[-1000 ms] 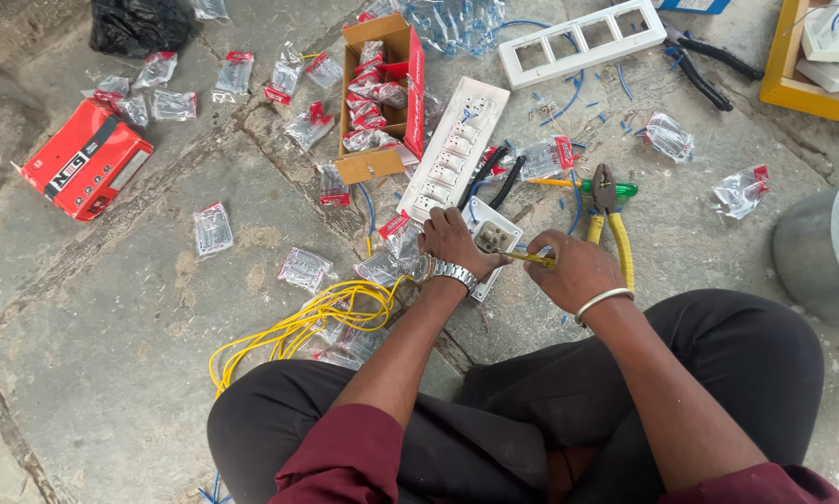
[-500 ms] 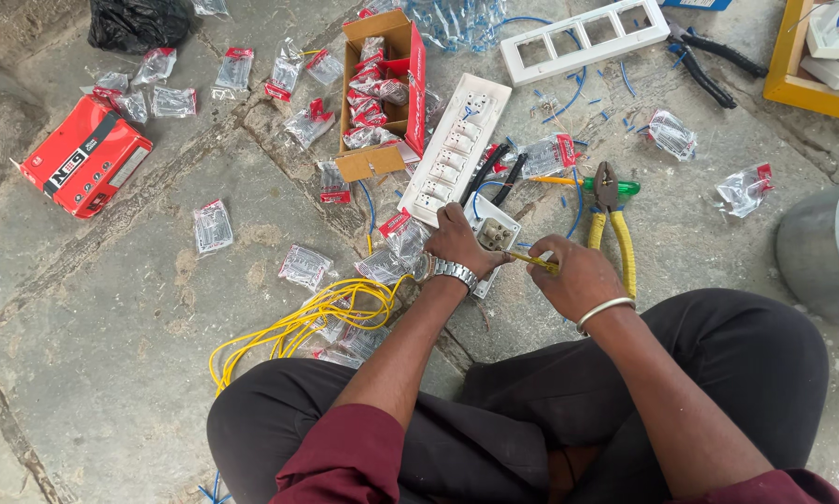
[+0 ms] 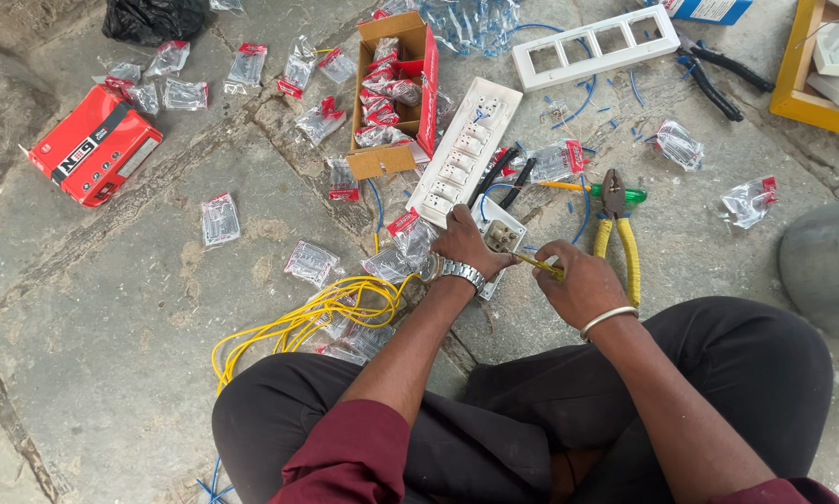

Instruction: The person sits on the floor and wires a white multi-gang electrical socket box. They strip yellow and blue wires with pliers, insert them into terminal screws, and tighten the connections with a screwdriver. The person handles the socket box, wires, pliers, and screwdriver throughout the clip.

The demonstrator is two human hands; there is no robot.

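At far left a glossy red box [image 3: 94, 145] is seen lying on the rough grey stone floor [image 3: 111, 373], with small crinkled clear packets [image 3: 220, 219] scattered round it; about seven can be counted there, the exact number being hard to tell. A loose tangle of yellow wire [image 3: 298, 322] is spread before the knees. One open cardboard carton [image 3: 396, 93], red inside, is packed with more packets. Beside it one long white switch plate [image 3: 466, 149] is laid slantwise. A small white socket [image 3: 496, 235] is held at its left edge by the left hand [image 3: 464, 245], whose fingers are curled round it; a metal watch is worn on that wrist. A thin yellow-handled tool [image 3: 541, 266] is pinched in the closed right hand [image 3: 578, 285], its tip touching the socket. Just right, one pair of yellow-handled pliers [image 3: 617, 233] is lying flat. Above, one white frame [image 3: 597, 47] with five rectangular openings is seen, and one black-handled plier [image 3: 718, 79] near it.
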